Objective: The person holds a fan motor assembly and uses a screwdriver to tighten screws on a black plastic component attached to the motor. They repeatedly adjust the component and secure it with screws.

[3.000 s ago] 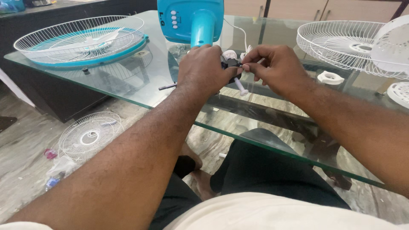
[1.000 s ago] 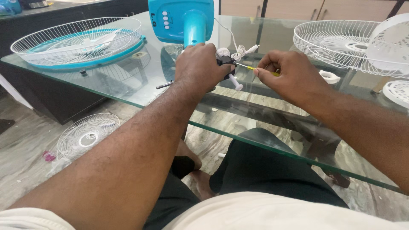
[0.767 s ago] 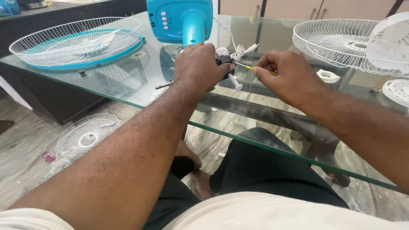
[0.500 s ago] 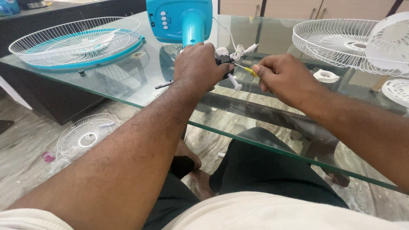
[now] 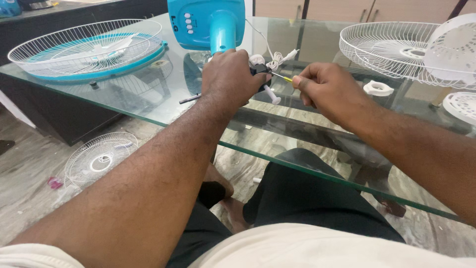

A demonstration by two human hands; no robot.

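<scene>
My left hand is closed over a small black and white fan part resting on the glass table. A white peg sticks out below my fingers. My right hand pinches a thin yellow-handled screwdriver, whose tip meets the part beside my left thumb. A white cord trails from the part toward the back. The blue fan base stands just behind my left hand.
A white wire grille with a blue rim lies at the table's left. Another white grille and white plastic fan pieces sit at the right. A dark rod lies by my left wrist. A third grille rests on the floor.
My right hand drew back to the right from the part and now holds the yellow screwdriver against it. My left hand kept its grip.
</scene>
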